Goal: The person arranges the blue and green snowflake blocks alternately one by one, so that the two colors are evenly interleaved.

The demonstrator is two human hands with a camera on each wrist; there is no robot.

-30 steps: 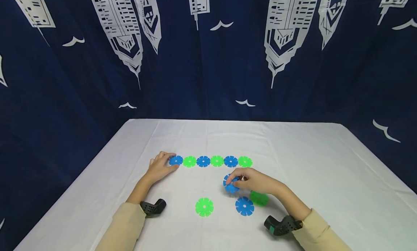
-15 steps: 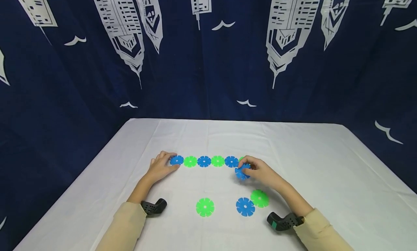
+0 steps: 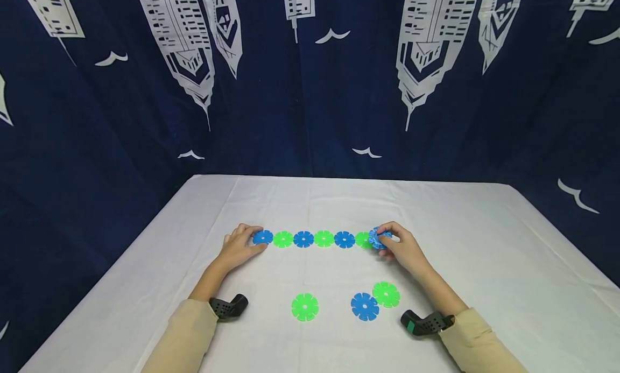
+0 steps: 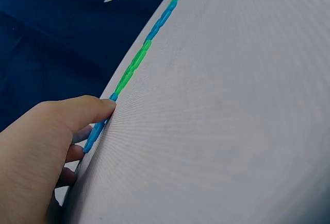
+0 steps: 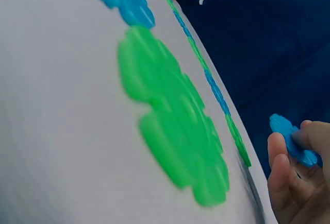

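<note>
Right hand [image 3: 400, 248] is pinching a blue disc [image 3: 374, 240] at the 3 o'clock end of a row of discs [image 3: 321, 236]; left hand [image 3: 239, 249] is gripping the blue end disc [image 3: 263, 234] at 9 o'clock. Step in hand, I judge: extending the row; next move is probably calling for lowering and aligning. Head view is showing overlap with the green end disc [image 3: 361, 240]; right-wrist view is revealing a gap.

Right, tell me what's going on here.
On a white cloth, a person's right hand pinches a raised blue disc at the right end of a row of six discs that alternates blue and green. The left hand holds the row's leftmost disc, a blue one. Nearer the person lie a lone green disc and a second green disc beside another blue disc.
</note>
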